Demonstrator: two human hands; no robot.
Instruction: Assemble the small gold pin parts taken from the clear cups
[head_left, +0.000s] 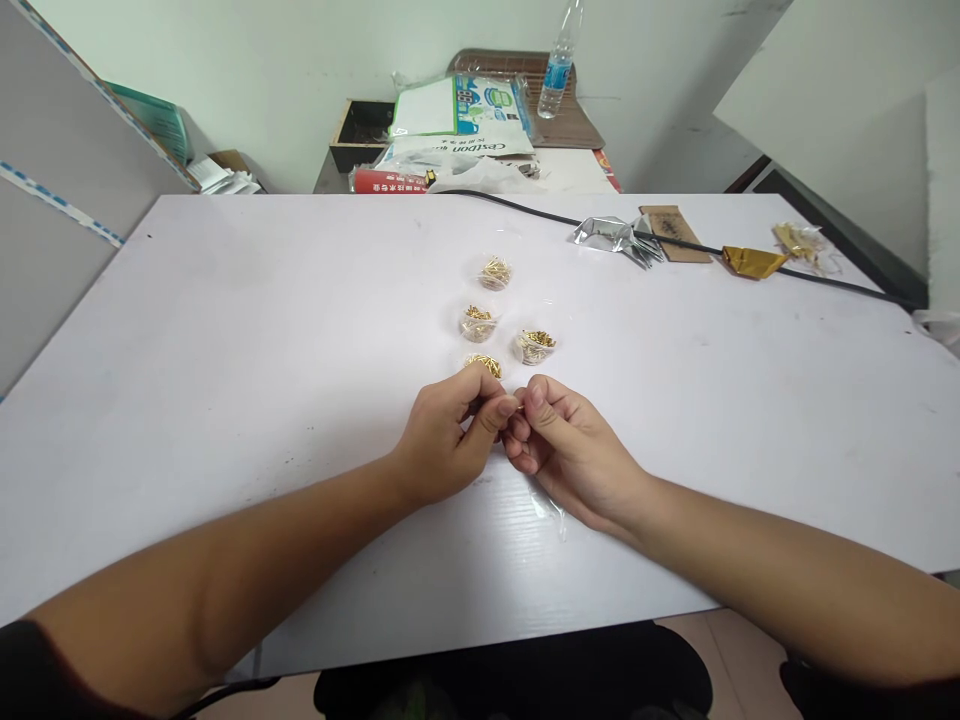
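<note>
My left hand (450, 430) and my right hand (562, 445) meet over the middle of the white table (225, 350), fingers pinched together around a tiny gold piece (520, 407) between the fingertips. Just beyond them lie small clear dishes of gold pins: one (484, 365) right behind my left fingers, one (536, 345) to the right, one (478, 322) further back and one (495, 272) furthest. A clear plastic bag (551, 510) lies under my right wrist.
A black cable (600, 225) runs across the table's far right. Silver foil bag (611, 235), brown card (675, 232) and gold foil bag (750, 262) lie there. Behind the table stand a water bottle (559, 65), packets and boxes (457, 110).
</note>
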